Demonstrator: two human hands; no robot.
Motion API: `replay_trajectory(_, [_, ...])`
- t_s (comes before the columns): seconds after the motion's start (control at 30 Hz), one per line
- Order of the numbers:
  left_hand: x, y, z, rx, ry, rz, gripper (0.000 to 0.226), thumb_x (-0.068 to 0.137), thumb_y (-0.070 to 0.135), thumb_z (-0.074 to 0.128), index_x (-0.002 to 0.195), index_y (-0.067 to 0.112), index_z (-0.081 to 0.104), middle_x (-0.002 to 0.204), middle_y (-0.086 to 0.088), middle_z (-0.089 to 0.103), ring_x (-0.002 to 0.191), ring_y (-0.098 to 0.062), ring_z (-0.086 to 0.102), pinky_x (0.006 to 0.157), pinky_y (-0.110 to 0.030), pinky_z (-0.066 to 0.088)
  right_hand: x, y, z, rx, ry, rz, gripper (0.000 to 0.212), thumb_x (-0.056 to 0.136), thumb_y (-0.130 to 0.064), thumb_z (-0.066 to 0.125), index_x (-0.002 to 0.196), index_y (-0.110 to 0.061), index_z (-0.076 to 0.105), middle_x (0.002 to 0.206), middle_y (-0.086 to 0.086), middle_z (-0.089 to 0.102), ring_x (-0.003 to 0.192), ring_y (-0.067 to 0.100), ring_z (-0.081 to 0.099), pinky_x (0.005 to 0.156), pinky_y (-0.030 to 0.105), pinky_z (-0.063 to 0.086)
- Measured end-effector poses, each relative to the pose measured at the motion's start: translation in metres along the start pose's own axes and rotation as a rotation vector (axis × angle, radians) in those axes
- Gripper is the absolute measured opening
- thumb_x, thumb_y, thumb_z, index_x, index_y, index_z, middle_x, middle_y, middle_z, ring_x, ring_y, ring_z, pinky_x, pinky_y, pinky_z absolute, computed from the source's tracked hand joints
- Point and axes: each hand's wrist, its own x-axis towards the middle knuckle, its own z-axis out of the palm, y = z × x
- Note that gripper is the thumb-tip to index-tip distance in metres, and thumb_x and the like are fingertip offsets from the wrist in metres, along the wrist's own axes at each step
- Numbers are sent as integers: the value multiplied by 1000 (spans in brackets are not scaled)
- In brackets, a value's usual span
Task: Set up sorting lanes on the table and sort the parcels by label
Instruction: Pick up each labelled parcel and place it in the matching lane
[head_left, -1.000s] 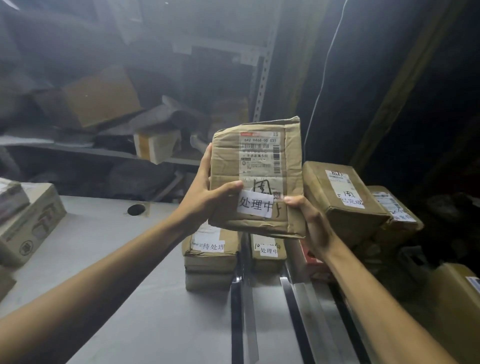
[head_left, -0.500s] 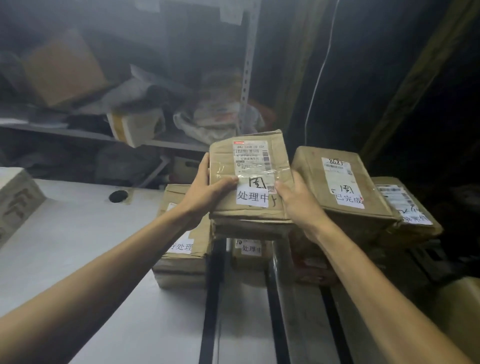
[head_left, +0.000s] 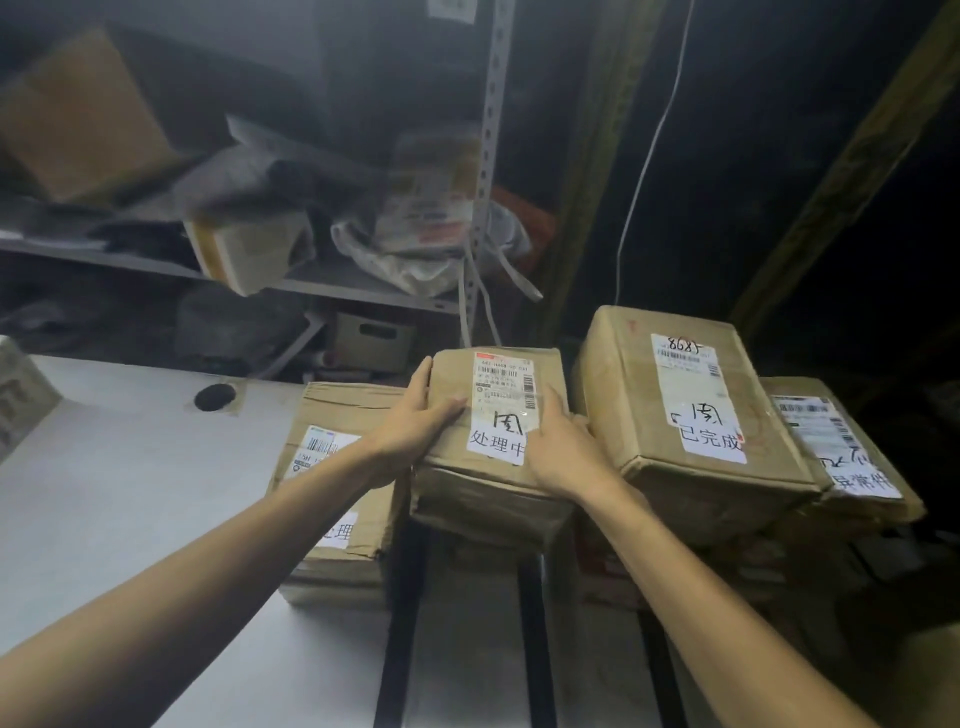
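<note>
A brown cardboard parcel (head_left: 493, 374) with a white shipping label and a sticker reading 处理中 lies flat on top of the middle stack. My left hand (head_left: 415, 426) grips its left side and my right hand (head_left: 561, 452) rests on its right front part. Left of it is a stack of parcels (head_left: 337, 415) with a partly hidden label. To the right stands a taller parcel labelled 已完成 (head_left: 685, 405), and beyond it a parcel labelled 异常件 (head_left: 841, 447). Black tape strips (head_left: 532, 649) mark lanes on the grey table (head_left: 130, 467).
A metal shelf (head_left: 363, 291) behind the table holds boxes, bags and wrapped packets. A cardboard box (head_left: 21, 389) sits at the table's left edge. A round hole (head_left: 214, 396) is in the tabletop. Dark space lies to the right.
I have lowered the parcel from an upright pose in front of me to lying flat on the middle stack. My view has shifted right and closer.
</note>
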Motion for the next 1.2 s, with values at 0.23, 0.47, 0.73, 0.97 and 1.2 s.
replay_trajectory(0.23, [4, -1, 11, 481, -5, 31, 87, 100, 33, 50, 154, 12, -14, 161, -10, 14, 145, -23, 23, 119, -34, 18, 13, -4, 16, -186, -56, 70, 62, 101, -37, 45, 154, -21, 19, 149, 24, 23, 131, 44, 38, 112, 44, 33])
replay_trajectory(0.47, [8, 5, 13, 550, -21, 67, 86, 100, 30, 50, 154, 14, -15, 163, -13, 6, 149, -23, 15, 117, -28, 13, 13, -5, 15, -210, -14, 89, 55, 101, -38, 51, 147, -16, 31, 153, 25, 20, 130, 48, 42, 113, 47, 35])
replay_trajectory(0.73, [8, 2, 8, 423, 28, 118, 64, 105, 23, 39, 157, 20, 1, 161, -8, 16, 146, -18, 20, 109, -20, 14, 6, -20, 10, -261, 132, 8, 47, 100, -35, 52, 142, -15, 43, 149, 18, 29, 129, 43, 39, 109, 46, 33])
replay_trajectory(0.97, [11, -3, 13, 429, 37, 129, 61, 105, 24, 35, 156, 19, 1, 160, -8, 15, 145, -18, 20, 105, -17, 12, 6, -24, 10, -339, 129, -14, 44, 101, -33, 50, 138, -12, 46, 150, 20, 25, 127, 43, 36, 109, 47, 32])
replay_trajectory(1.2, [10, 5, 9, 397, 72, 181, 58, 105, 21, 36, 156, 18, 9, 158, -8, 19, 145, -16, 19, 106, -15, 11, 4, -27, -6, -317, 165, -61, 38, 97, -33, 57, 129, -14, 53, 145, 16, 35, 123, 43, 39, 106, 47, 33])
